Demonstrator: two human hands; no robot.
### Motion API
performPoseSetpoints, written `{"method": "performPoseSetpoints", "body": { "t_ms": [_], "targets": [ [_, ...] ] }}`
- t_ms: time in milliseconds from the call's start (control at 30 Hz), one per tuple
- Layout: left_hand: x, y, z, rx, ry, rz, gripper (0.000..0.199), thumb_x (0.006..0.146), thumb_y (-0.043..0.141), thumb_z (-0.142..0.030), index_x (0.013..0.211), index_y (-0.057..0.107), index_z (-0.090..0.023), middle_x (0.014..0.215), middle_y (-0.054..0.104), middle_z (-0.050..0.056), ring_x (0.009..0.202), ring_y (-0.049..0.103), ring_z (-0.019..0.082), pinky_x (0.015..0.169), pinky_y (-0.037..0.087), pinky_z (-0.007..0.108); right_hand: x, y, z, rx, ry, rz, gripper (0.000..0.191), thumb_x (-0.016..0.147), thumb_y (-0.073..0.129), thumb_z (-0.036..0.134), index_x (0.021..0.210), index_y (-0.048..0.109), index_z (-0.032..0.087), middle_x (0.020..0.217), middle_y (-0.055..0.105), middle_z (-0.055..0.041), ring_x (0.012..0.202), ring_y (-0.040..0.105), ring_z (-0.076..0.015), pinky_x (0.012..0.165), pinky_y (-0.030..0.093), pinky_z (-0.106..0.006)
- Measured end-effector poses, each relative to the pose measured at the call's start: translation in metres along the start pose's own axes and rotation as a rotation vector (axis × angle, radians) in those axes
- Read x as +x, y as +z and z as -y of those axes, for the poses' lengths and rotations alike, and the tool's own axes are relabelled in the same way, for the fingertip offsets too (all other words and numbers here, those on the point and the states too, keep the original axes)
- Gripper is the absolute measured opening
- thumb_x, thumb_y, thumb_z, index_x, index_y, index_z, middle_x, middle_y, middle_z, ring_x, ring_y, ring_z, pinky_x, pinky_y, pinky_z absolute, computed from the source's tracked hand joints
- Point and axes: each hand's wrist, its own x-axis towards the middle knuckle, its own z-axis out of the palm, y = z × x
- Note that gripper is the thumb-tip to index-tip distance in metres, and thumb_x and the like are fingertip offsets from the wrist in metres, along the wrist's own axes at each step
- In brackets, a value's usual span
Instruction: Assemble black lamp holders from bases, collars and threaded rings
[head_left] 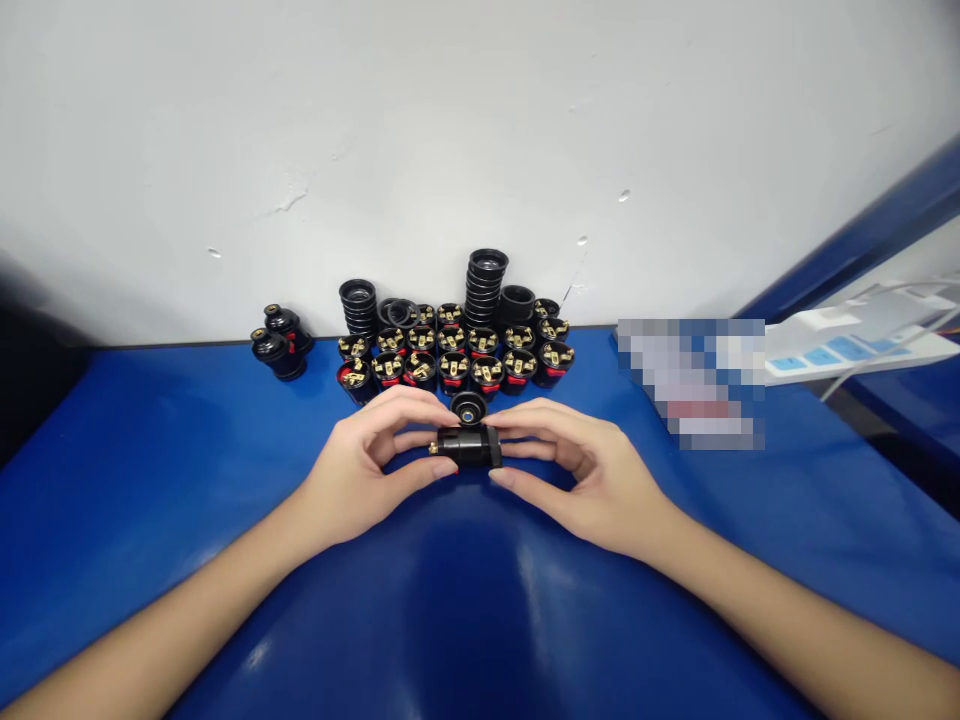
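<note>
A black cylindrical connector body lies sideways between my two hands, just above or on the blue table. Brass terminals stick out of its left end, and a wider ring is at its right end. My left hand grips the left part, thumb in front and fingers behind. Around the right end curl the thumb and fingers of my right hand. Right behind the body, a round black cap with a hole in its middle faces me, near both index fingertips. Some fingertips are hidden behind the parts.
Several black connector bodies with brass terminals and red tabs stand in rows. Behind them rise two stacks of black caps and loose black rings. Two assembled connectors stand left. Right are a blurred-out packet and a white power strip.
</note>
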Motion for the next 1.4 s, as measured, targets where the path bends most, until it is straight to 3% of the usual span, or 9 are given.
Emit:
{"method": "performPoseSetpoints", "body": {
  "t_ms": [133, 300, 467, 600, 800, 933, 1200, 1400],
  "targets": [
    [-0.003, 0.000, -0.005, 0.141, 0.139, 0.055, 0.038, 0.094, 0.082, -0.009, 0.127, 0.079, -0.027, 0.127, 0.064, 0.008, 0.119, 0.072, 0.020, 0.110, 0.067, 0.036, -0.001, 0.000, -0.001, -0.003, 0.030, 0.009, 0.037, 0.094, 0.087, 0.017, 0.129, 0.080, 0.025, 0.124, 0.078, -0.0083, 0.110, 0.085, -0.0243, 0.103, 0.074, -0.041],
    [-0.004, 0.001, -0.007, 0.402, 0.204, 0.005, 0.037, 0.098, 0.079, -0.012, 0.132, 0.073, -0.026, 0.134, 0.066, 0.011, 0.128, 0.067, 0.023, 0.112, 0.061, 0.037, 0.001, 0.000, -0.002, 0.016, 0.049, -0.001, 0.036, 0.094, 0.087, 0.019, 0.129, 0.080, 0.024, 0.124, 0.078, -0.0084, 0.110, 0.085, -0.0251, 0.101, 0.074, -0.041],
    [-0.001, -0.002, -0.009, 0.564, 0.181, 0.051, 0.031, 0.101, 0.078, -0.022, 0.132, 0.074, -0.022, 0.121, 0.079, 0.009, 0.111, 0.076, 0.021, 0.103, 0.061, 0.034, 0.001, 0.001, -0.002, 0.038, 0.043, -0.008, 0.035, 0.095, 0.087, 0.021, 0.129, 0.078, 0.024, 0.123, 0.078, -0.0090, 0.112, 0.085, -0.0256, 0.101, 0.074, -0.042],
    [-0.002, 0.002, -0.014, 0.433, 0.002, 0.044, 0.028, 0.102, 0.076, -0.031, 0.128, 0.079, -0.020, 0.106, 0.084, 0.007, 0.088, 0.080, 0.018, 0.085, 0.065, 0.029, 0.000, 0.001, -0.002, 0.047, 0.027, 0.002, 0.037, 0.096, 0.087, 0.019, 0.130, 0.078, 0.026, 0.124, 0.077, -0.0081, 0.112, 0.084, -0.0242, 0.100, 0.075, -0.040],
    [0.003, 0.006, -0.019, 0.145, -0.335, -0.017, 0.037, 0.099, 0.078, -0.052, 0.110, 0.084, -0.017, 0.077, 0.082, 0.004, 0.067, 0.080, 0.019, 0.066, 0.065, 0.028, 0.001, 0.000, -0.002, 0.042, -0.042, 0.008, 0.038, 0.099, 0.082, 0.014, 0.133, 0.077, 0.029, 0.133, 0.070, -0.0091, 0.126, 0.077, -0.0269, 0.112, 0.069, -0.052],
    [0.007, 0.002, -0.018, 0.151, -0.379, -0.033, 0.048, 0.096, 0.077, -0.063, 0.106, 0.086, -0.017, 0.071, 0.081, 0.005, 0.066, 0.079, 0.021, 0.063, 0.062, 0.027, 0.000, -0.001, -0.003, 0.033, -0.066, -0.020, 0.036, 0.097, 0.083, 0.011, 0.128, 0.078, 0.030, 0.130, 0.070, -0.0081, 0.124, 0.077, -0.0258, 0.111, 0.070, -0.051],
    [0.006, 0.004, -0.018, 0.094, -0.398, -0.012, 0.047, 0.095, 0.079, -0.064, 0.098, 0.086, -0.018, 0.067, 0.080, 0.005, 0.065, 0.079, 0.020, 0.068, 0.063, 0.028, -0.001, 0.002, -0.002, -0.002, -0.091, -0.055, 0.033, 0.096, 0.084, 0.015, 0.125, 0.080, 0.030, 0.129, 0.073, -0.0089, 0.122, 0.078, -0.0273, 0.107, 0.072, -0.052],
    [0.008, 0.005, -0.019, 0.051, -0.434, -0.005, 0.050, 0.094, 0.079, -0.067, 0.098, 0.087, -0.018, 0.067, 0.080, 0.005, 0.063, 0.079, 0.021, 0.069, 0.065, 0.031, -0.001, 0.002, -0.001, -0.082, -0.121, -0.069, 0.035, 0.094, 0.085, 0.013, 0.125, 0.081, 0.030, 0.127, 0.076, -0.0088, 0.115, 0.081, -0.0259, 0.104, 0.074, -0.047]
  ]
}}
